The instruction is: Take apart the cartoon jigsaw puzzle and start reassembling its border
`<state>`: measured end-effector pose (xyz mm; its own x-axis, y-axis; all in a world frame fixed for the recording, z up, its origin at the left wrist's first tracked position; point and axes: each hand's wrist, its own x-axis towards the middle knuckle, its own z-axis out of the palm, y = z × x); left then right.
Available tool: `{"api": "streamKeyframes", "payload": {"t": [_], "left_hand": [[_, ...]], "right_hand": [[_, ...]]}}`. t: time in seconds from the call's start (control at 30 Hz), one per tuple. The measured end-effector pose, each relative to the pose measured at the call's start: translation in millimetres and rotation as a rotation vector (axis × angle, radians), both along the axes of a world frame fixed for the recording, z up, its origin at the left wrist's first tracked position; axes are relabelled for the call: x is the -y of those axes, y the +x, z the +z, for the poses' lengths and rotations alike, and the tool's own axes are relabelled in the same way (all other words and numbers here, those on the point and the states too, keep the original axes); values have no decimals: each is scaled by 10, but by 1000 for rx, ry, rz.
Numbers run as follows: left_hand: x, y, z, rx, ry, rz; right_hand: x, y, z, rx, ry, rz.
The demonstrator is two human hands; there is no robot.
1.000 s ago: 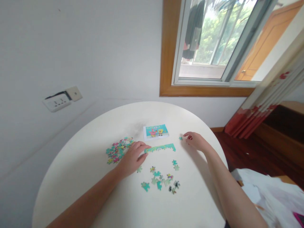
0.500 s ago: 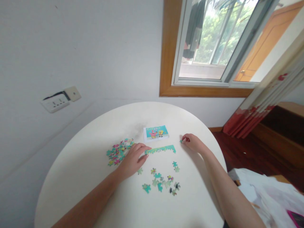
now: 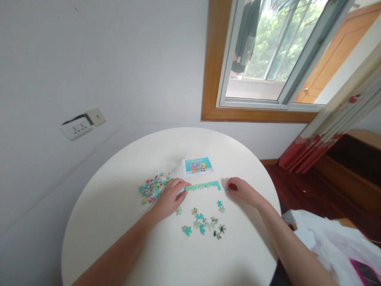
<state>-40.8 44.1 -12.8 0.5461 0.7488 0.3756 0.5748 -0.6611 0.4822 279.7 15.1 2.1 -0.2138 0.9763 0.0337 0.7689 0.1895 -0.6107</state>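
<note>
My right hand [image 3: 241,191] pinches a small green puzzle piece [image 3: 226,189], just right of a joined strip of puzzle pieces [image 3: 205,185]. The strip is teal with a jagged lower edge. Its left end lies between the thumb and forefinger of my left hand [image 3: 170,198], which rests on the table and steadies it. Left of that hand is a heap of mixed puzzle pieces [image 3: 153,187], partly covered by it. Closer to me lie several loose pieces [image 3: 202,228], and two more pieces [image 3: 220,205] sit below the strip's right end.
A picture card [image 3: 198,166] with cartoon figures lies behind the strip on the round white table [image 3: 119,246]. Beyond the table are a wall with a socket [image 3: 76,128] and a window [image 3: 268,51]. White plastic bags [image 3: 324,238] are at the lower right.
My right hand has moved toward me with the piece, down to the level of the strip's right end. My left hand stays at the strip's left end. The view has shifted slightly.
</note>
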Motion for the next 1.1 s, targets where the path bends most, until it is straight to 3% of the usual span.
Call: {"api": "streamKeyframes", "payload": {"t": [0.23,0.57,0.9,1.1], "left_hand": [[-21,-5,-14,6,23,-17],[-16,2,-13,10,18,-16],[-11,19,5,-23,24,-15],[-25,11,-33,-16,40,-19]], "right_hand": [[147,-77,-108,-244,19,-49],[168,-70,-140,-432,24,-136],[156,-161,-155,-323,-6,-117],[142,-162,-180,-254,85,-73]]}}
